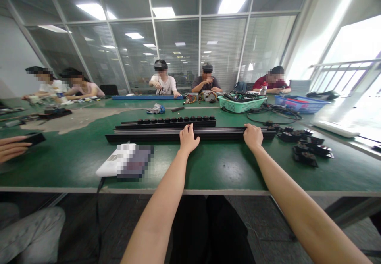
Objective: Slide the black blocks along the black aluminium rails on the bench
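Observation:
A long black rail lies across the green table in front of me. My left hand grips it right of its middle, thumb on the near side and fingers curled over the top. Farther right, my right hand is closed on the same rail, with its fingers over the upper edge. Just behind lies a second black rail carrying a row of small round black parts. More small black parts sit in a loose group beyond the rail's right end.
A white device with a cable lies near the front edge. Cables fill a green basket; a blue basket stands beside it. At left, another person's hand holds a black piece. Several people sit across the table.

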### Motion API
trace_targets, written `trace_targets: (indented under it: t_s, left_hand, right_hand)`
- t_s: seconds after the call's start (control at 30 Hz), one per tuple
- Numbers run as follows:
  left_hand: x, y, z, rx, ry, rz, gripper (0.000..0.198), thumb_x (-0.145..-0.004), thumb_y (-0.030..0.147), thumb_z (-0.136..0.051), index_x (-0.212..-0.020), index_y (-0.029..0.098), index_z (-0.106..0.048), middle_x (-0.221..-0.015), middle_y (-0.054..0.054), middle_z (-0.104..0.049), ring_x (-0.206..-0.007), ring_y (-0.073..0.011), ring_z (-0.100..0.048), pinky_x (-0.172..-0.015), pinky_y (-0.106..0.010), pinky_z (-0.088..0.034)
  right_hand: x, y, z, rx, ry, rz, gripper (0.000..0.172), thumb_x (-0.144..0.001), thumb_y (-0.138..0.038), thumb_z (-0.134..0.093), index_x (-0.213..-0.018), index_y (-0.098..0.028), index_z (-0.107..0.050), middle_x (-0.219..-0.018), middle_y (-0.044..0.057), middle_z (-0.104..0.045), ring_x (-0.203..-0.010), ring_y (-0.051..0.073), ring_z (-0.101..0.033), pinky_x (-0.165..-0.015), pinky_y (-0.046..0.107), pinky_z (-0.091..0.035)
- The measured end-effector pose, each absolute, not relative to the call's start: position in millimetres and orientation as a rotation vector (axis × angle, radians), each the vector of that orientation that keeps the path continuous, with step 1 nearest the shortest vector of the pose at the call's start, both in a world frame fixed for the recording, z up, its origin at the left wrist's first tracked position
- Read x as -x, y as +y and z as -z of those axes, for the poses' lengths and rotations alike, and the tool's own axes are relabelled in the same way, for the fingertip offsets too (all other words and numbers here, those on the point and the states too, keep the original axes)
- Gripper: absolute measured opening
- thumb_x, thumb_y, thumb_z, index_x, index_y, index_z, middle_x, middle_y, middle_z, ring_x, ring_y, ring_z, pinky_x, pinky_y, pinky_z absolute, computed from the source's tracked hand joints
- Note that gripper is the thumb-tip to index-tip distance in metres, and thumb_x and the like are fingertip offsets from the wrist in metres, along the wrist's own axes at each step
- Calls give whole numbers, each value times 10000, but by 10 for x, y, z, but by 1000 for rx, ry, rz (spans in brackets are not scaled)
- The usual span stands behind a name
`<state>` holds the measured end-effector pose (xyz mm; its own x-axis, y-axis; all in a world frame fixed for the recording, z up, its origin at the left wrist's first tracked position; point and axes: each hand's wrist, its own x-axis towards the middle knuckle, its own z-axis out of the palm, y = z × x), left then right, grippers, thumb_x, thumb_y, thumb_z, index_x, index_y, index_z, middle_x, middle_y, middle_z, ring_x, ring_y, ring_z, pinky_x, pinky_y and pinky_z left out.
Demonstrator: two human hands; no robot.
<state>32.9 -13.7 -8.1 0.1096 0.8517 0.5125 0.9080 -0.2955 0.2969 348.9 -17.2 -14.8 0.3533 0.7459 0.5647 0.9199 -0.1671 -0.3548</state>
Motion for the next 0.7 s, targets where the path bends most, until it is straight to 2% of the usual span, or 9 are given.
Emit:
trace_targets:
  t_s: [0.7]
  left_hand:
    - [-334,-168,61,2274,-1824,949,720,-903,296,-644,-1564,166,-393,-1585,-196,-457,-1473,-347,-465,-1253,-479,-311]
  right_hand:
    - [-3495,-204,118,2005,-1405,329,484,-978,-130,-383,-1301,-136,-742,-1182,185,-745,-1086,299,-643,-987,396,-423]
